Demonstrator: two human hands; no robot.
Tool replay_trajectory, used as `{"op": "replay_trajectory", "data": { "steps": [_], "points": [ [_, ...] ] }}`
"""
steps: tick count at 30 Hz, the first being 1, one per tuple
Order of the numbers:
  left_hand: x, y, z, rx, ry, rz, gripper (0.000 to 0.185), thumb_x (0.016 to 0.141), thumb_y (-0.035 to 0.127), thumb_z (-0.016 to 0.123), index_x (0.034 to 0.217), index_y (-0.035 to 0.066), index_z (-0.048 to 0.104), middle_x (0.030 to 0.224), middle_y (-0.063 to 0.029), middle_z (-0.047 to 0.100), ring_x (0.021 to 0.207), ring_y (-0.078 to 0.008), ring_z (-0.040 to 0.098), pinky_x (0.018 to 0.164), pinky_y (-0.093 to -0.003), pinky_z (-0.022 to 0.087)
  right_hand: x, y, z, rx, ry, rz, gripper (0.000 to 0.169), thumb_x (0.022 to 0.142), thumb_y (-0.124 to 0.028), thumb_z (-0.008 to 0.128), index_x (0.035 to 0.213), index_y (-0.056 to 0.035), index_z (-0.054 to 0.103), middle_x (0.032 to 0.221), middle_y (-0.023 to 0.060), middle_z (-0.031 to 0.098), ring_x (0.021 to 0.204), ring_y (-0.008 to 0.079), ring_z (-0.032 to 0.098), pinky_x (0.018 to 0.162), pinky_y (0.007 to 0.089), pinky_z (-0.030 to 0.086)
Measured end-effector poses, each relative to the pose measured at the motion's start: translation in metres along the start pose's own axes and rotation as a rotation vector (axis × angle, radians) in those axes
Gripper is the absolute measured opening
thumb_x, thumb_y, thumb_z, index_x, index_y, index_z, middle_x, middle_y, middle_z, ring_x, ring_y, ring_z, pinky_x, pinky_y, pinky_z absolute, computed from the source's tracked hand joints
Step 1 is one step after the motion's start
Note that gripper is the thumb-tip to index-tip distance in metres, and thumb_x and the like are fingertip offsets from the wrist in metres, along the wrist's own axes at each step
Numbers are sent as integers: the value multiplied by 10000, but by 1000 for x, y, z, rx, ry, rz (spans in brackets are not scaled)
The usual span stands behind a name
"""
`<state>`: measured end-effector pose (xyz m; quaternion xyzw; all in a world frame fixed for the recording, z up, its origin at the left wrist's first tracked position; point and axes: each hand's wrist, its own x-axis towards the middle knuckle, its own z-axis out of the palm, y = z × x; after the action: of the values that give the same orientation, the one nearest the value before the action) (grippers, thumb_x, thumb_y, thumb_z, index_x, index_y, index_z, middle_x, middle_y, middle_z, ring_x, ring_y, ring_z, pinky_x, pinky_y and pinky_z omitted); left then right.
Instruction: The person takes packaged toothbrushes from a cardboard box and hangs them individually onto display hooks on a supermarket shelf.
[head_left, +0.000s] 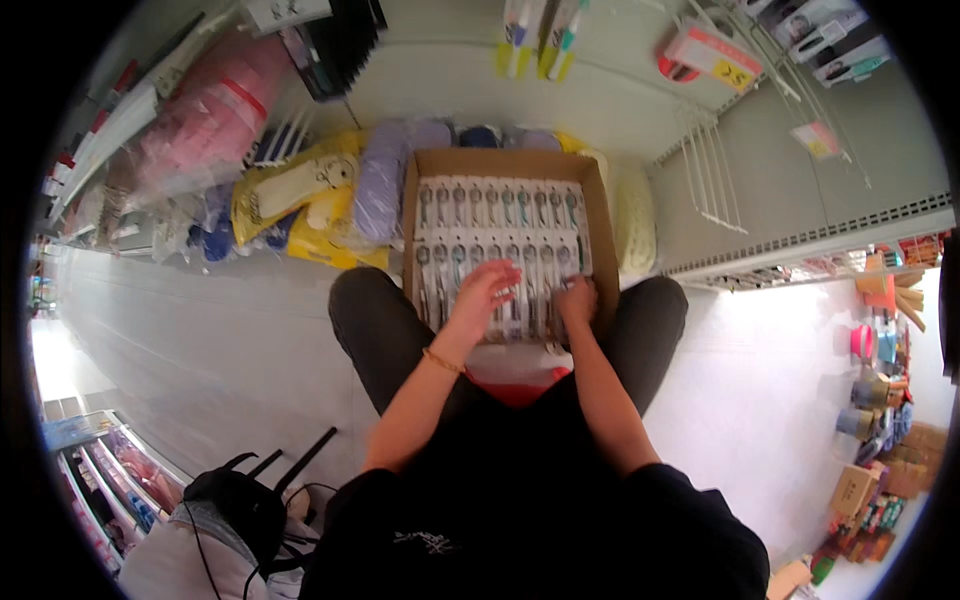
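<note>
An open cardboard box (606, 225) stands between my knees. Inside are two rows of clear-fronted packs (491, 206), each with a slim long-handled item with a rounded head; the exact kind is too small to tell. Over the front row hovers my left hand (480, 292), its fingers apart and nothing seen in it. Wearing no bracelet, my right hand (577, 301) reaches into the box's right front part, fingers curled down by the packs. Its fingertips are partly hidden, so a grip on a pack cannot be made out.
Behind the box lie plastic-wrapped purple slippers (381, 180) and yellow packs (300, 187) on the low shelf. Wire hooks (709, 180) jut from the shelf panel at right. A black bag-like object (232, 502) is at lower left. Buckets (859, 420) and cartons (853, 489) line the right side.
</note>
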<state>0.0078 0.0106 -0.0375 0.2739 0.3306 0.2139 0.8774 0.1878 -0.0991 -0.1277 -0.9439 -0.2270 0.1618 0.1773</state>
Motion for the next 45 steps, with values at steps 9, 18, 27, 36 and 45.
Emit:
{"op": "replay_trajectory", "data": {
  "steps": [9,18,27,36,45],
  "points": [
    [-20,41,3,124,29,182,261,888,211,502,1108,75,540,1077,-69,600,1012,-188,565,850,-325,442,-2,-16,-5,224,275,-308,503,677,-69,610,1161,-38,474,1133,195,502,1078,384,453,916,449,373],
    [-11,235,-49,546,434,958,309,912,292,495,1113,63,539,1029,-29,585,974,-114,518,804,-255,382,-18,-50,-42,501,189,-354,534,693,14,578,1210,-3,449,1194,190,491,1152,334,444,980,399,337],
    [89,427,-92,450,376,951,536,900,518,380,1228,103,459,1153,-37,544,1075,-182,483,901,-373,352,-28,-51,-30,642,36,-402,463,720,30,577,1173,5,482,1088,169,561,1054,304,526,913,368,394],
    [105,417,-53,171,163,776,285,917,403,445,974,155,574,892,16,616,828,-113,563,721,-277,444,-27,-49,-36,670,-17,-358,444,739,3,592,1169,-42,489,938,111,611,911,233,602,740,327,484],
    [65,381,-30,-48,-142,720,444,928,460,402,1192,110,475,1130,-32,559,995,-192,553,878,-354,443,-24,-51,-20,912,-180,-341,362,785,-11,590,1136,-39,505,930,69,605,855,141,582,702,267,477]
  ]
}}
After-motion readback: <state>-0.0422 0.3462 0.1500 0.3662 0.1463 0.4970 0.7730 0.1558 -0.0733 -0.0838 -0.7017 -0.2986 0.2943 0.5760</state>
